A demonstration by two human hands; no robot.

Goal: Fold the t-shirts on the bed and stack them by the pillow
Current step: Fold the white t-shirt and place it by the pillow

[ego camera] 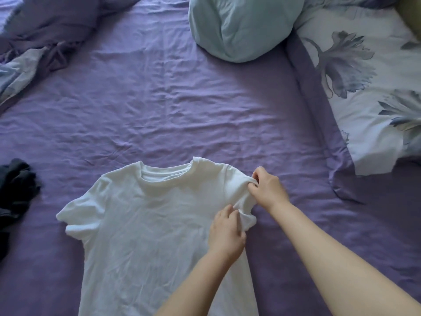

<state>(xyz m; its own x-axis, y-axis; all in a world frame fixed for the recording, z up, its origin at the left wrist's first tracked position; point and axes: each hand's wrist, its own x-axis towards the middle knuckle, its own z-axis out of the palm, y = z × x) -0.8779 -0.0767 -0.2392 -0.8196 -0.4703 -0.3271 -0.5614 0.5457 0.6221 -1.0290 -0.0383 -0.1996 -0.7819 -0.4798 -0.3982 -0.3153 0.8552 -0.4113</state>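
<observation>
A white t-shirt (148, 224) lies flat and face up on the purple bed sheet (159, 106), collar pointing away from me. Its right sleeve is bunched up. My right hand (268, 188) pinches that sleeve near the shoulder. My left hand (225, 233) grips the same sleeve at its lower edge, close to the armpit. The left sleeve lies spread out flat. A dark crumpled garment (17, 190) sits at the left edge of the bed. A floral pillow (369, 83) lies at the right.
A pale blue rounded cushion (237, 26) rests at the top centre. A rumpled purple blanket with a floral duvet (43, 35) lies at the top left. Wrinkled sheet stretches between the shirt and the cushion.
</observation>
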